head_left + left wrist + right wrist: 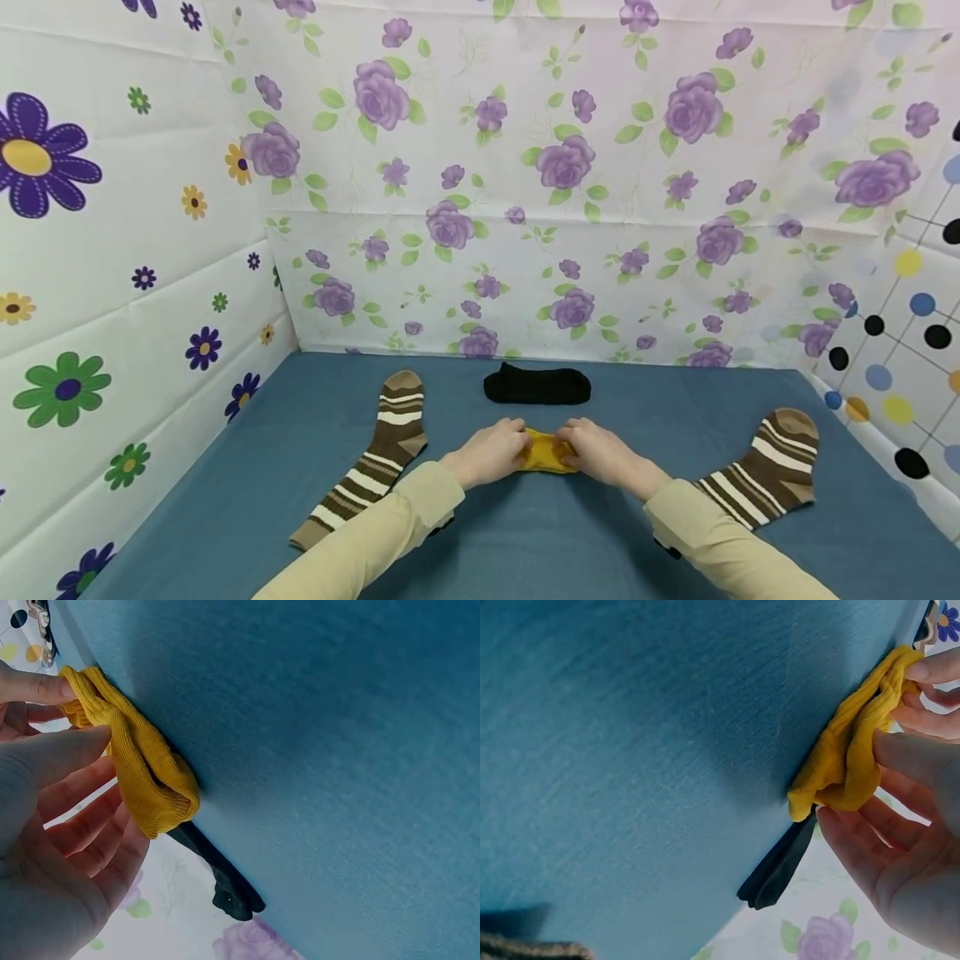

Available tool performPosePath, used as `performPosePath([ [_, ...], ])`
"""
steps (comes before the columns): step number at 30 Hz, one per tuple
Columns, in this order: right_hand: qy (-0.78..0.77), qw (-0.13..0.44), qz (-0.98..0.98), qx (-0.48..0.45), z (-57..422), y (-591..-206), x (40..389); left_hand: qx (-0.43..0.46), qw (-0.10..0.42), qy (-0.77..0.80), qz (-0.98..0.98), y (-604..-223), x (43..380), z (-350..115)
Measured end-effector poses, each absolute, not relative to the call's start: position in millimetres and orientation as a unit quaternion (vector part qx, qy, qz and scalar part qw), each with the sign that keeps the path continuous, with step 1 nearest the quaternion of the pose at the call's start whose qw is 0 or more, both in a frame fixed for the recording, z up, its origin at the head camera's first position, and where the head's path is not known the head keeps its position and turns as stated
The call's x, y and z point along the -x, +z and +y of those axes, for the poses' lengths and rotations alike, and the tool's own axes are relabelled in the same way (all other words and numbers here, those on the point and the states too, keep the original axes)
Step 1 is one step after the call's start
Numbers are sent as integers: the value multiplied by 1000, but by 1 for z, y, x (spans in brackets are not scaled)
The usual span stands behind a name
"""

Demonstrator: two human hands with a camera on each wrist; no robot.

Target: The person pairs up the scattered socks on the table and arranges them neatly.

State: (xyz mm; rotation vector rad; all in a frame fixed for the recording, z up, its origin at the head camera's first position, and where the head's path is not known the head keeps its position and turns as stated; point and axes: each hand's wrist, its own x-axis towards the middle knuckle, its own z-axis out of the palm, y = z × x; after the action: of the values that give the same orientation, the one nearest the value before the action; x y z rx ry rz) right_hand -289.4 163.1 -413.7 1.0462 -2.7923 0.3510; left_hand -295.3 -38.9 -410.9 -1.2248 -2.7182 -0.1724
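Observation:
A yellow ribbed sock (pixel 546 452), folded into a small bundle, lies on the blue cloth in front of me. My left hand (pixel 489 453) pinches its left end between thumb and fingers, and my right hand (pixel 606 455) pinches the right end. In the left wrist view the thumb presses the folded layers of the yellow sock (pixel 146 769). From the right wrist, the same sock (pixel 844 750) shows loose folds under the thumb. Just behind it lies a folded black sock (pixel 537 385).
To the left, a brown and white striped sock (pixel 367 467) lies slanted. A matching striped sock (pixel 776 471) is on the right, partly hidden by my right sleeve (pixel 712 533). Flower-printed sheeting (pixel 540 275) hangs behind the blue surface (pixel 525 542).

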Motion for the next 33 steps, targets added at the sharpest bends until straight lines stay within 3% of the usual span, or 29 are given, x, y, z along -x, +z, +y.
performPosePath([
  [22, 129, 78, -914, -377, 170, -421, 290, 427, 61, -52, -901, -416, 298, -48],
  [33, 125, 81, -924, -353, 168, -421, 293, 436, 84, -68, -894, -418, 307, -49],
])
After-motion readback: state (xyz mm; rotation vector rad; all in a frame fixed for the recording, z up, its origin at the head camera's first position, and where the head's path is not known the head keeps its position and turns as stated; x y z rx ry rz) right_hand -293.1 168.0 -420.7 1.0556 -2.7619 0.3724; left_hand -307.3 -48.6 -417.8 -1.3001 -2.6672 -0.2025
